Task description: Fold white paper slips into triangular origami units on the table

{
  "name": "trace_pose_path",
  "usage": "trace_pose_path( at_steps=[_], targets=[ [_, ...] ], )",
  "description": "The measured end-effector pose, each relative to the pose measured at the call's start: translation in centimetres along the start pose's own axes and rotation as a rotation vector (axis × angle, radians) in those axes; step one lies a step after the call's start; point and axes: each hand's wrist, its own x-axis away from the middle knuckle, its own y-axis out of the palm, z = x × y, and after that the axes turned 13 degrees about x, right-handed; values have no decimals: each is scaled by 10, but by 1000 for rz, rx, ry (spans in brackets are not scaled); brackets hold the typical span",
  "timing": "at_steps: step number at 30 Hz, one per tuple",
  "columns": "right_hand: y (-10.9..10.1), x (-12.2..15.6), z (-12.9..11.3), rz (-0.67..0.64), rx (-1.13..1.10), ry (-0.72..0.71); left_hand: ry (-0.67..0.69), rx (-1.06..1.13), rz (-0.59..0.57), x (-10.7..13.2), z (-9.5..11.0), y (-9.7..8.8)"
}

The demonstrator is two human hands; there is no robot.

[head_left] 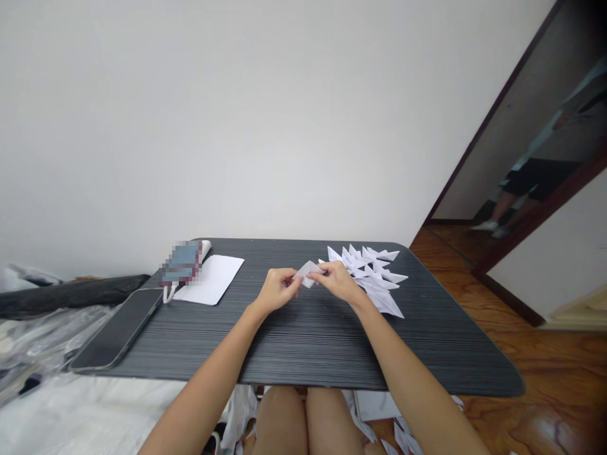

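Observation:
Between my two hands is a small piece of folded white paper [309, 273], held just above the dark table. My left hand [279, 289] pinches its left corner between thumb and fingers. On the opposite side, my right hand [336, 279] grips the right edge, thumb and fingertips closed on it. Several pointed folded paper shapes [379, 278] lie in a cluster just beyond and right of my right hand, partly hidden by it. A stack of white paper sheets [213, 278] rests to the left of my left hand.
A phone [118, 328] lies at the left edge of the black table [441, 341]. A blurred-out blue and red item [183, 262] sits partly over the sheets. More folded paper [405, 436] is on the floor below. A person [535, 164] stands beyond the doorway at right.

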Motion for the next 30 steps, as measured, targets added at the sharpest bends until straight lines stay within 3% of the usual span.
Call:
trace_pose_path(
  at_steps=[5,11,16,22,26,30],
  targets=[
    [0,0,-6,-156,-287,79,-183,455,73,-4,0,1],
    [2,0,-4,-135,-511,85,-241,748,214,-6,-1,1],
    [1,0,-4,-124,-523,70,-307,892,193,-6,-1,0],
    [-1,1,-8,-117,-452,73,-330,884,127,-6,-1,2],
    [-2,2,-4,-141,-476,49,-340,758,63,-8,-1,1],
    [-2,2,0,-188,-475,98,-257,573,41,-7,-3,0]
  ],
)
